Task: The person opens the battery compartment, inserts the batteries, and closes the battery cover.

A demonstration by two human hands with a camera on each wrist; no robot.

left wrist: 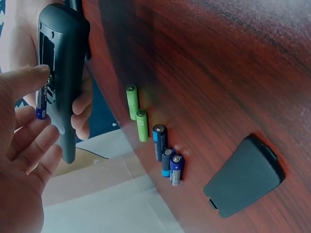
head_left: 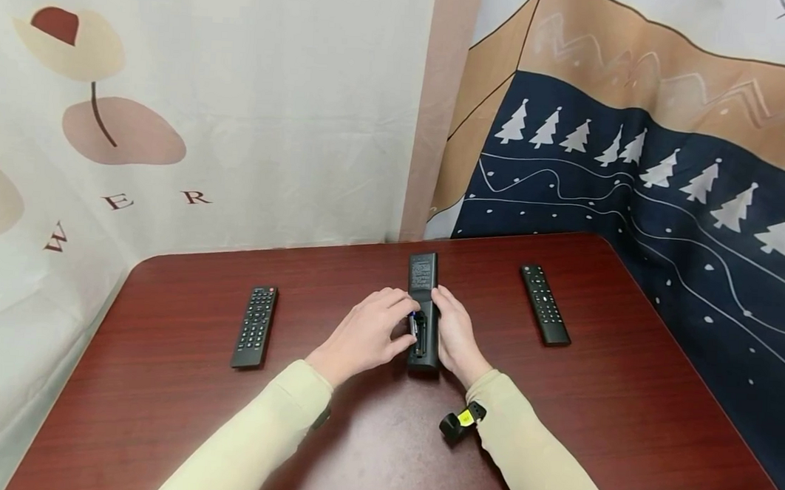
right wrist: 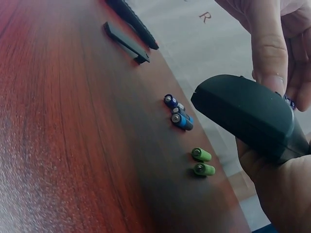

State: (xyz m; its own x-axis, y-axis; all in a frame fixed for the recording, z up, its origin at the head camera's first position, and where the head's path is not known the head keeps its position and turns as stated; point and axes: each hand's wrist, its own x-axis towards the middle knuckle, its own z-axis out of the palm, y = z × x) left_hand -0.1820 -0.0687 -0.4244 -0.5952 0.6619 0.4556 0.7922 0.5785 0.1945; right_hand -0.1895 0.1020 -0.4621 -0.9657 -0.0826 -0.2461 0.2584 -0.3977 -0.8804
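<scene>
My right hand [head_left: 457, 337] grips a black remote control [head_left: 423, 272], back side up, with its battery compartment uncovered. Between thumb and fingers, my left hand [head_left: 375, 325] pinches a dark blue battery [left wrist: 41, 104] at the opening of that compartment. In the left wrist view the battery lies along the slot, its upper end under the thumb. From the right wrist view, the end of the remote hides most of the compartment. A black battery cover [left wrist: 245, 179] lies loose on the table.
Two green batteries [left wrist: 142, 125] and a cluster of blue and black batteries [left wrist: 159, 143] rest on the tabletop [head_left: 368, 458]. One black remote [head_left: 255, 328] lies to the left, another remote [head_left: 545, 305] to the right. Printed curtains [head_left: 306, 122] hang behind the table.
</scene>
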